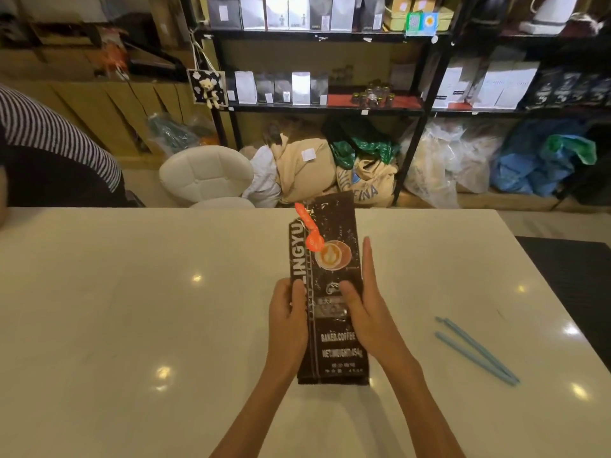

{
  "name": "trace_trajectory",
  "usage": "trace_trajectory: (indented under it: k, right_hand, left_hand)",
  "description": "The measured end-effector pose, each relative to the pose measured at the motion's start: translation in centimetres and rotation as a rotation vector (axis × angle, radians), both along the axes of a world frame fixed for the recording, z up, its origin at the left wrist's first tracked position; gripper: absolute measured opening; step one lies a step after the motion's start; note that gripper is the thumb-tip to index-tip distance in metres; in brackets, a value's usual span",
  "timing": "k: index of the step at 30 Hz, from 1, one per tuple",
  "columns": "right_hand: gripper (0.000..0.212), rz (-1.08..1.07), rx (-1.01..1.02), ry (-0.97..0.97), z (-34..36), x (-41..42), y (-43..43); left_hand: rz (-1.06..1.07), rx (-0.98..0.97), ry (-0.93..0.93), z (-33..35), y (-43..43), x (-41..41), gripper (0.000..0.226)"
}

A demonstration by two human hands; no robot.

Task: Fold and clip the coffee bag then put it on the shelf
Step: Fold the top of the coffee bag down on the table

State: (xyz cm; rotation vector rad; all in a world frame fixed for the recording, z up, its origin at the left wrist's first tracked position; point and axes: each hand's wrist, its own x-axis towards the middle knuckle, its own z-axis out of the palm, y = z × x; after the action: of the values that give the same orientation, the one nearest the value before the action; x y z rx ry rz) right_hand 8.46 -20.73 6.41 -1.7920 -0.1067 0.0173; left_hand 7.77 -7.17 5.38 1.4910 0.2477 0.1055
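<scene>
A tall dark brown coffee bag (330,246) with white lettering and a latte picture stands upright on the white table (132,309), its top unfolded. An orange scoop-shaped piece (310,231) hangs near its upper left. My left hand (287,312) grips the bag's left side. My right hand (367,302) presses flat against the right side with its thumb on the front and fingers stretched upward. A light blue bag clip (476,352), spread into a V, lies on the table to the right, apart from both hands. Black shelves (317,109) with other coffee bags stand beyond the table.
A white padded chair (205,175) sits behind the table's far edge. Burlap sacks (307,166) and plastic bags lie on the floor under the shelves. A person in a striped sleeve (49,133) is at the far left.
</scene>
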Motion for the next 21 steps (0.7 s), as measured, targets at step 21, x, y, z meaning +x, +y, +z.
trace_trajectory:
  k: [21]
  right_hand:
    - [0.057,-0.098,0.048,0.205,-4.4,0.7,-1.3]
  left_hand:
    - [-0.368,0.368,-0.115,-3.4,3.0,2.8,0.055]
